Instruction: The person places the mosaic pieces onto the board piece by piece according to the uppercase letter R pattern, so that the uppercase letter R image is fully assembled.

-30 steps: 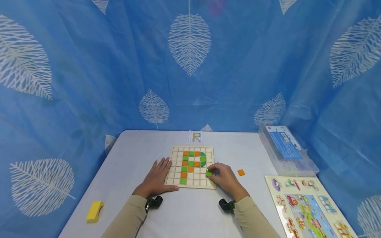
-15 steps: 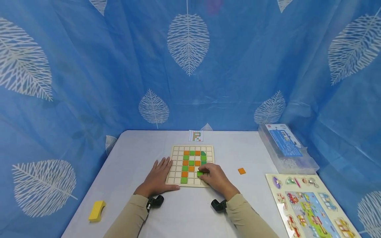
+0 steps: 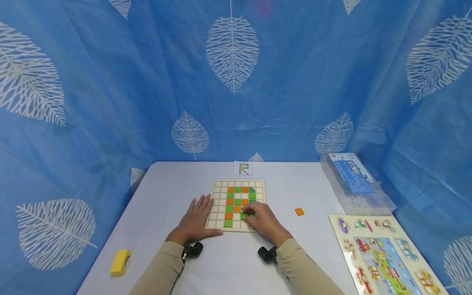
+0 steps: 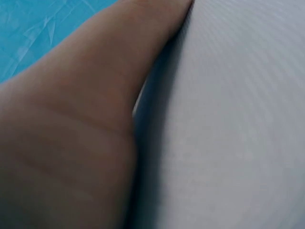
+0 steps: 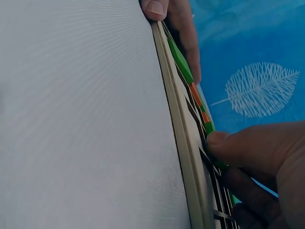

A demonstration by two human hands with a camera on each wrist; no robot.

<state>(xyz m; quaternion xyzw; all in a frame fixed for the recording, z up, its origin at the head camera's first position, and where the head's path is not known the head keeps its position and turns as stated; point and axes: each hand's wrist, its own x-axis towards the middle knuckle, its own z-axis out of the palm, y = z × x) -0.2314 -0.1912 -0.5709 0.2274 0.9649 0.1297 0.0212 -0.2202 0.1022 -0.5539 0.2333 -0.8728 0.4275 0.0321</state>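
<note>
A wooden grid board [image 3: 217,224] lies on the white table, bearing orange, green and dark green tiles set in a P-like shape. My right hand [image 3: 265,221] pinches a green square tile [image 3: 243,215] between thumb and fingers, low over the board's lower middle squares. In the right wrist view, the thumb [image 5: 219,138] is at the tile's edge, close above the grid. With fingers spread and straight, my left hand [image 3: 194,219] rests along the board's left edge, thumb by the near corner. Only part of that hand [image 4: 86,105] shows in the left wrist view, blurred.
A loose orange tile [image 3: 299,211] lies right of the board. Behind the board is a small pattern card [image 3: 242,168]. A clear plastic box [image 3: 354,200] and a picture puzzle [image 3: 337,233] occupy the right side. A yellow arched block [image 3: 119,262] stands at left.
My right hand has carried the green tile leftward from the board's right edge to its lower middle, beside the diagonal orange tile. My left hand has stayed on the board's edge.
</note>
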